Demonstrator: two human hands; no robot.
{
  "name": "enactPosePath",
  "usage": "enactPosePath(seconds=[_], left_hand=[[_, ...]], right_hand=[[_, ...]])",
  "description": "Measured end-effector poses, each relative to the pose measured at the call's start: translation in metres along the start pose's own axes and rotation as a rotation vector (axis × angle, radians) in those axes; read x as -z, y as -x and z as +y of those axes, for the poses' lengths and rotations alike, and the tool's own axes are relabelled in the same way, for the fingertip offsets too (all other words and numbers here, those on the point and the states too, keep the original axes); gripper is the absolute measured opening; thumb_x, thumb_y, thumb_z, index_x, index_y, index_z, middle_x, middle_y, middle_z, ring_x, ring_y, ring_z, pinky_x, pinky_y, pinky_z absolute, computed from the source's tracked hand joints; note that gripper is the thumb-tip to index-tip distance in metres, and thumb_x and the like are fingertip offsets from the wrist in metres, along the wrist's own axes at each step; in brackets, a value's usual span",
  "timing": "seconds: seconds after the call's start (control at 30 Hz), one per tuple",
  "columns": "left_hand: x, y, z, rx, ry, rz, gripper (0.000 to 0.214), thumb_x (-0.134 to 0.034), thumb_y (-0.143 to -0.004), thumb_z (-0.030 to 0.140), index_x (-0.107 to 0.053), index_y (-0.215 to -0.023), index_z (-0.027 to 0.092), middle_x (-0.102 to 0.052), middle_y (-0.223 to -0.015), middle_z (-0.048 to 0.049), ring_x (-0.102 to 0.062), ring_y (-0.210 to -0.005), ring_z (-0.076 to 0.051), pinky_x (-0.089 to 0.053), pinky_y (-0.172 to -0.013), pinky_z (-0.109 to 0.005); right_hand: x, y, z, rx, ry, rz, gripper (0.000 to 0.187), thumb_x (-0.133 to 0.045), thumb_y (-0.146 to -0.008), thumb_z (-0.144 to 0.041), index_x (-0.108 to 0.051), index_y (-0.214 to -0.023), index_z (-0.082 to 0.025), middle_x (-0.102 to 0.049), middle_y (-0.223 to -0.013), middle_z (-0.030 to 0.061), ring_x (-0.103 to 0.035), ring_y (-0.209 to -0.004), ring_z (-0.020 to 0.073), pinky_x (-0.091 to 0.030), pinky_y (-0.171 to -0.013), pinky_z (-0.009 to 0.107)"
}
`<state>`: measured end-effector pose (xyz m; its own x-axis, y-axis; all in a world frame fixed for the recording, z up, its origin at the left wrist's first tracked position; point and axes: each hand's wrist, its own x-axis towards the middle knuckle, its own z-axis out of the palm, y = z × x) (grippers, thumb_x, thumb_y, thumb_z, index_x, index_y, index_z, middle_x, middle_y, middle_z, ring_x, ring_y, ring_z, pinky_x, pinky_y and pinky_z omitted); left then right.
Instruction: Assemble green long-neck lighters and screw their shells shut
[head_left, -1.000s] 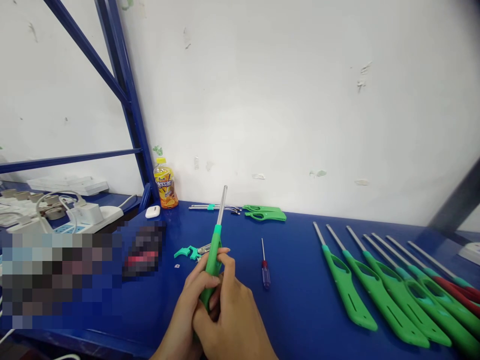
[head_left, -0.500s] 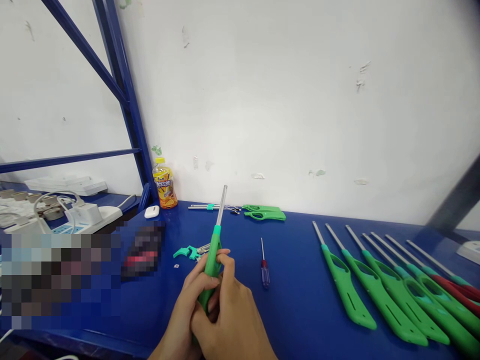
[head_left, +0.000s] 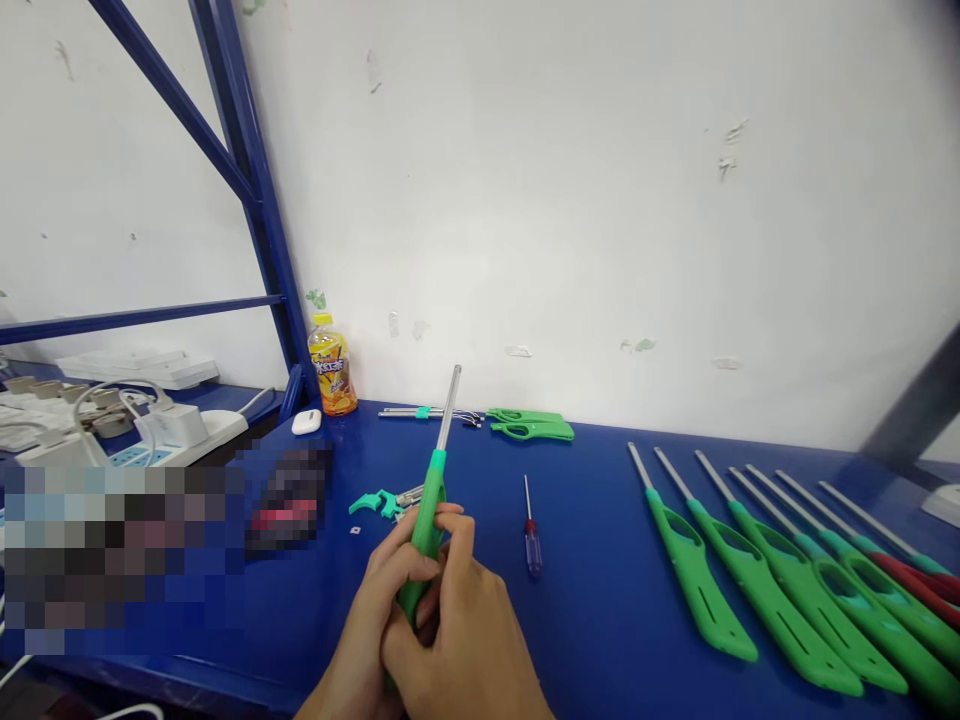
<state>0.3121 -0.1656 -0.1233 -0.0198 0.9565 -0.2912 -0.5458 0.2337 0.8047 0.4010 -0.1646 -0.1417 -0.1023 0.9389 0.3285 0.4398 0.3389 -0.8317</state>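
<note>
Both my hands are closed around a green gas lighter (head_left: 427,518) with a long metal nozzle pointing up and away from me. My left hand (head_left: 367,620) wraps its handle from the left, thumb across the body. From the right, my right hand (head_left: 472,620) grips the same handle, its fingers hiding the lower part and the trigger opening. Just beyond the hands lie teal trigger pieces (head_left: 386,503) and small metal parts (head_left: 411,494), partly covered by the lighter. A screwdriver (head_left: 532,540) with a clear purple and red handle lies to the right.
Several assembled lighters (head_left: 712,590) lie in a row at right, one red-handled. At the back are green handle shells (head_left: 532,428) and metal nozzles with wires (head_left: 405,412). A drink bottle (head_left: 334,370), a white earphone case (head_left: 306,422) and a power strip (head_left: 217,432) stand left.
The hands and lighter hold nearly the same pose. The whole view has shifted very slightly; nothing on the table has moved.
</note>
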Motion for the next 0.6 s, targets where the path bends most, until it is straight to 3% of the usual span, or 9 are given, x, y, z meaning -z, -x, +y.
enactPosePath(seconds=[0.2,0.4,0.6], left_hand=[[0.0008,0.0001,-0.0012,0.025,0.018,0.024,0.063,-0.076,-0.069,0.026,-0.075,-0.132,0.019,-0.043,-0.053,0.0097,-0.04,-0.049,-0.009,-0.033,-0.048,-0.018],[0.0016,-0.0014,-0.0023,0.011,0.006,0.031,0.056,-0.075,-0.067,0.024,-0.078,-0.122,0.018,-0.05,-0.058,0.0074,-0.045,-0.051,-0.009,-0.038,-0.051,-0.019],[0.0046,-0.0027,-0.0037,0.028,0.054,0.03,0.057,-0.077,-0.067,0.023,-0.077,-0.124,0.018,-0.047,-0.052,0.0082,-0.043,-0.05,-0.01,-0.033,-0.048,-0.018]], right_hand=[[-0.0007,0.0013,-0.0003,0.007,0.001,0.006,0.051,-0.058,-0.073,-0.018,-0.051,-0.124,-0.025,-0.063,-0.071,-0.0051,-0.066,-0.059,0.023,-0.042,-0.059,0.031],[-0.0005,0.0001,-0.0011,0.007,-0.013,0.001,0.049,-0.057,-0.072,-0.019,-0.052,-0.121,-0.026,-0.06,-0.069,-0.0059,-0.065,-0.059,0.024,-0.041,-0.059,0.032],[-0.0014,-0.0005,-0.0012,-0.008,-0.031,0.004,0.049,-0.056,-0.071,-0.018,-0.052,-0.119,-0.026,-0.059,-0.065,-0.007,-0.065,-0.057,0.0245,-0.038,-0.056,0.032]])
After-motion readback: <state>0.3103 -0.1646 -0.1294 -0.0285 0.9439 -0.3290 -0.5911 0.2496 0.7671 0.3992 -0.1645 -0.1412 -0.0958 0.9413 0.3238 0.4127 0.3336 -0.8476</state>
